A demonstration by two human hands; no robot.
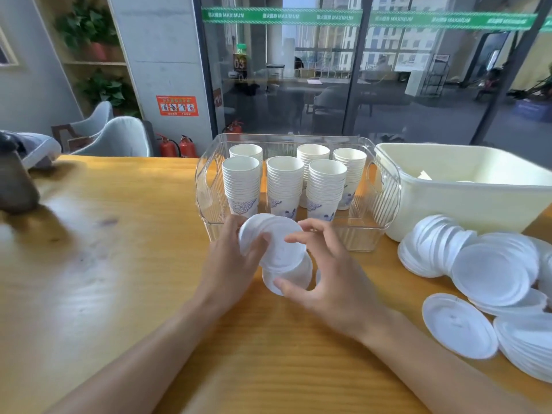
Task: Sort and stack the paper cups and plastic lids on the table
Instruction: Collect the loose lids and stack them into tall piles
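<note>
Both hands hold a small stack of white plastic lids (276,249) just above the wooden table (119,264), in front of the clear bin. My left hand (231,258) grips the stack's left side, thumb on top. My right hand (322,273) wraps the right side, thumb under the lowest lids. Several stacks of white paper cups (285,182) with blue print stand upright in the clear plastic bin (206,180). A loose pile of white lids (490,273) lies spread over the table's right side.
A cream plastic tub (466,201) stands right of the clear bin, touching the lid pile. A dark object (15,186) and a grey-white item sit at the table's far left. Behind the table are chairs, fire extinguishers and a glass wall.
</note>
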